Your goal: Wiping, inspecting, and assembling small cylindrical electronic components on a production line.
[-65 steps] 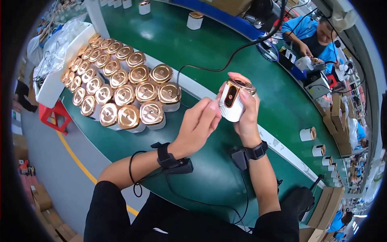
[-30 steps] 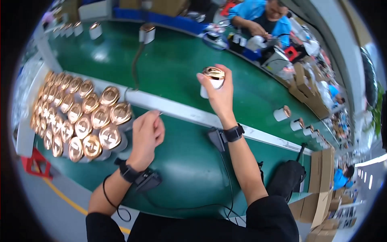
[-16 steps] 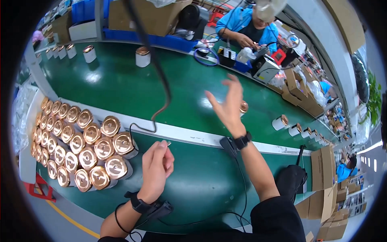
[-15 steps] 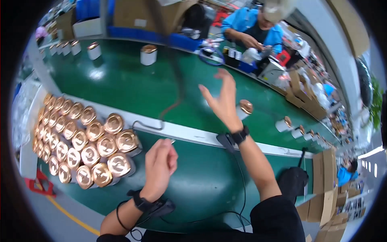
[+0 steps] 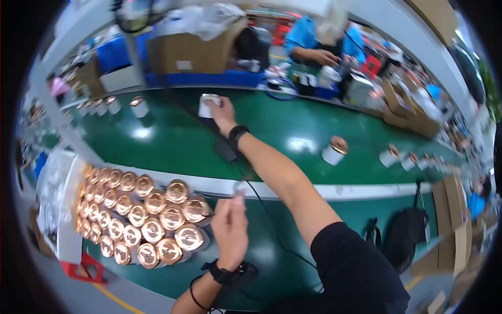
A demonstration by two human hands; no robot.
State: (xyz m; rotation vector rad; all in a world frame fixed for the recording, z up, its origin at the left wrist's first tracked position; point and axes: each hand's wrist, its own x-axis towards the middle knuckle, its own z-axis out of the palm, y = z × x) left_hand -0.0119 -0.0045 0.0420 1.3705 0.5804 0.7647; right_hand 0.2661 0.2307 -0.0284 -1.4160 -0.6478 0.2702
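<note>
A red stool (image 5: 83,269) stands well out to the left of the left hand (image 5: 230,228), past the counter's (image 5: 272,128) edge. Near it, a white box (image 5: 68,212) carries clear plastic sheeting (image 5: 49,193). Farther forward, still left of both hands, small white canisters (image 5: 107,107) with copper-coloured tops stand in a line. Just left of the left hand, a packed group of copper-topped canisters (image 5: 151,230) covers the near side. The right hand (image 5: 223,116), reaching ahead of the left, has its thumb and fingers closed about a white canister (image 5: 207,107); whether its base touches the counter I cannot tell. The left hand's fingertips are together on a small pale item (image 5: 240,187), too blurred to identify, near the white rail (image 5: 334,191). Ahead and right of the right hand sits a co-worker in blue (image 5: 302,35). A lone canister (image 5: 334,150) stands well right of both hands, with a row of canisters (image 5: 409,161) farther right.
</note>
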